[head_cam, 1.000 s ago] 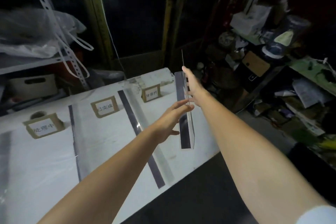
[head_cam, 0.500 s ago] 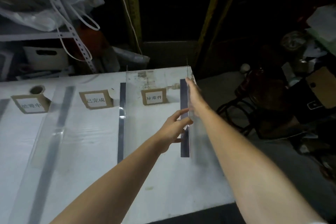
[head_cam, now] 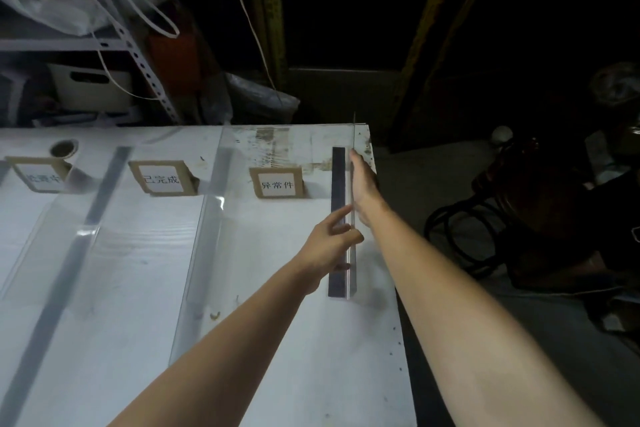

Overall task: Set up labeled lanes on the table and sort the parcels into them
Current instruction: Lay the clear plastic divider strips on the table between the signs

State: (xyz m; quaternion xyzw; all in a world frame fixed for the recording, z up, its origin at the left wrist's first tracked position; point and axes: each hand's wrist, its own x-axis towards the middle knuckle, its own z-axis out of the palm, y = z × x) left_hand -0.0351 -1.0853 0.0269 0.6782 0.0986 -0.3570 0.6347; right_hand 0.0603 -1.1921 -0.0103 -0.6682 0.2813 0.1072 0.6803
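Clear divider: long axis runs near to far, along the right edge of the white table. Its dark base strip lies flat on the tabletop and the clear panel stands upright on the strip's right side.

Left hand: at the near half of the divider, thumb over the panel's top edge, fingers curled on its left face, index finger pointing far. Right hand: further along, fingers straight and flat against the panel's right face.

Left of it lie two more dividers, the middle divider and the left divider, all roughly parallel. Three cardboard labels stand toward the far edge; the right label is just left of the held strip. A tape roll sits at the far left.
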